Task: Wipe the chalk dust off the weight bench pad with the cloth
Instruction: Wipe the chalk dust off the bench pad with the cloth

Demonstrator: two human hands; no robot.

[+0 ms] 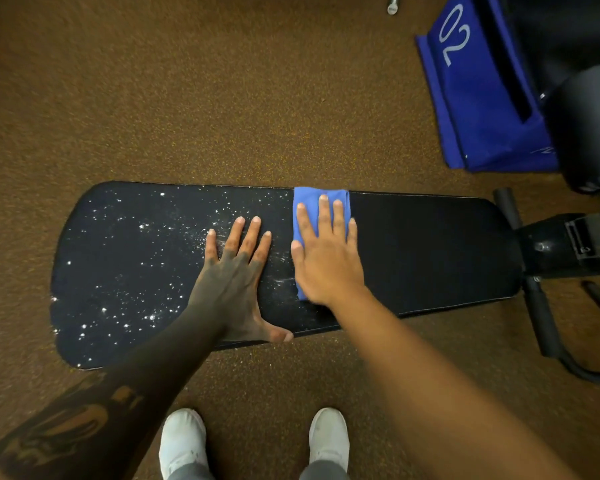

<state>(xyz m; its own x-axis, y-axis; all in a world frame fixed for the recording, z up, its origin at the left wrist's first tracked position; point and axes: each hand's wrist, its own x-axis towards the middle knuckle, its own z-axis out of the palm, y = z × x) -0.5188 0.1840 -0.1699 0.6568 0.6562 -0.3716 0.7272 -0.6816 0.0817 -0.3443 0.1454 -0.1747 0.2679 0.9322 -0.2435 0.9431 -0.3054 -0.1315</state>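
The black bench pad [430,251] lies with its long axis running left to right, its rounded end at the left and its frame mount at the right. The right hand [326,258] presses flat, fingers spread, on the blue cloth [309,202], folded lengthwise near to far mid-pad. The left hand [236,271] rests open just left of it. White chalk dust [125,265] speckles the left half; the right half looks clean, though the dim light may hide some.
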